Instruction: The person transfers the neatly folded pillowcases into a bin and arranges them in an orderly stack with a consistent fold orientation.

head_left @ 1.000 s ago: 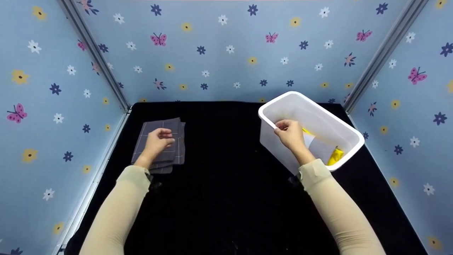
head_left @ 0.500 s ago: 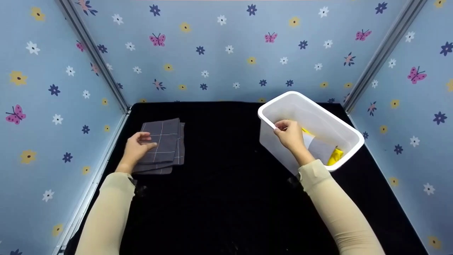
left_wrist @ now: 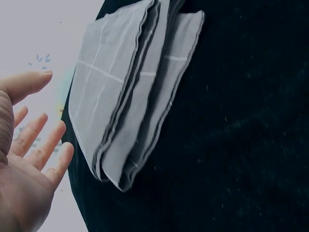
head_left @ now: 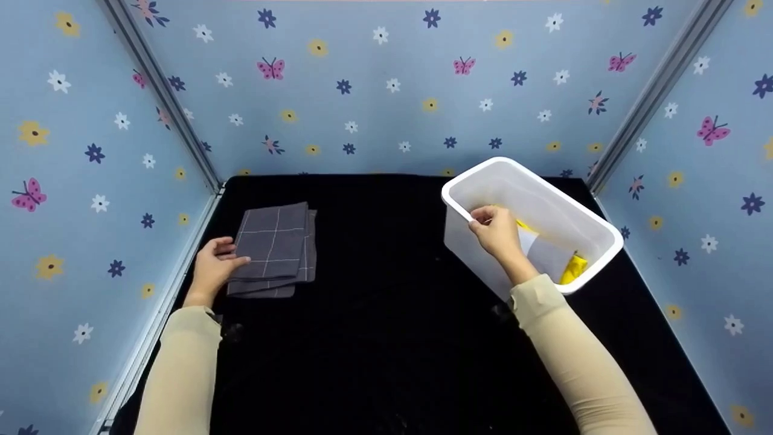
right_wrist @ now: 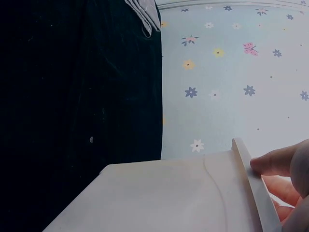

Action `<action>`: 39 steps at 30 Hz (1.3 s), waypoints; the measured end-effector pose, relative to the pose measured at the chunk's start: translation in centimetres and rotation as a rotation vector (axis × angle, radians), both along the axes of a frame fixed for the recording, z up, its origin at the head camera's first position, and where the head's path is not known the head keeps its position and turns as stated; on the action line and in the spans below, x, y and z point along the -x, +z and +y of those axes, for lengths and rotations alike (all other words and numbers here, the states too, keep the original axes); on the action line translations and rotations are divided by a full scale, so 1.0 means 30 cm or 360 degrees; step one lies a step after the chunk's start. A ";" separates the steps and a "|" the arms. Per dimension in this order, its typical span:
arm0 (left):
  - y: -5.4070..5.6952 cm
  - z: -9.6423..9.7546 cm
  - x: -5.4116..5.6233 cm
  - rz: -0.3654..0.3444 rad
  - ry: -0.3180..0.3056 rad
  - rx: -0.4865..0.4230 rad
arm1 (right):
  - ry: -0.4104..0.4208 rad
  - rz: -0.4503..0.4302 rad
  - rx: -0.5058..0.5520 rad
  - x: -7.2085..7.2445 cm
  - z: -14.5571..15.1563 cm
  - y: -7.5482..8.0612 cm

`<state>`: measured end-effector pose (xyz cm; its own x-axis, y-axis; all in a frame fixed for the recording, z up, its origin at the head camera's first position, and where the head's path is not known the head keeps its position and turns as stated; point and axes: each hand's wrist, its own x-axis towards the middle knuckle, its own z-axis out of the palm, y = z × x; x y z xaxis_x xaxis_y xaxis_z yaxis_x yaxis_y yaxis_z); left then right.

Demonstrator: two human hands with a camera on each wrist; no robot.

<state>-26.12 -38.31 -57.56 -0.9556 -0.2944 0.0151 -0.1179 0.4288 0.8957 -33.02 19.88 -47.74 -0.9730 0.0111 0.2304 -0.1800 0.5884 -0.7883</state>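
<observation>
On the left of the black-covered table lies a small stack of folded grey cloths [head_left: 272, 241] with thin white check lines. My left hand [head_left: 212, 269] is at the stack's left edge, thumb spread from relaxed fingers, holding nothing; in the left wrist view a gap shows between the fingers [left_wrist: 55, 145] and the cloths [left_wrist: 108, 77]. To the right stands a white plastic bin [head_left: 465, 254], tilted in the head view. My right hand [head_left: 498, 232] pinches its near left rim between thumb and fingers. Inside the bin lies something grey and yellow [head_left: 549, 257], partly behind that hand.
A black cloth [head_left: 374, 326] covers the table. Blue flowered panels [head_left: 386, 90] wall in its back and both sides, with metal posts [head_left: 658, 90] at the back corners.
My left hand has moved from above the folded cloths to the left and slightly nearer me, off to their left edge. The right hand and the bin have stayed in place.
</observation>
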 end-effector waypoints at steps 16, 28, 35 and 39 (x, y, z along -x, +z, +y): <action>-0.055 -0.039 -0.040 -0.0244 0.0009 0.0017 | -0.0027 0.0017 -0.0003 -0.009 0.007 -0.014; -0.064 -0.051 -0.030 -0.0386 -0.0028 0.0009 | -0.0023 0.0033 -0.0034 -0.008 0.001 -0.013; -0.079 -0.045 -0.019 -0.0447 -0.0015 -0.0020 | -0.0018 0.0038 -0.0052 -0.008 -0.007 -0.009; -0.094 -0.030 -0.007 -0.0429 0.0044 -0.0080 | -0.0019 0.0055 -0.0074 -0.007 -0.007 -0.005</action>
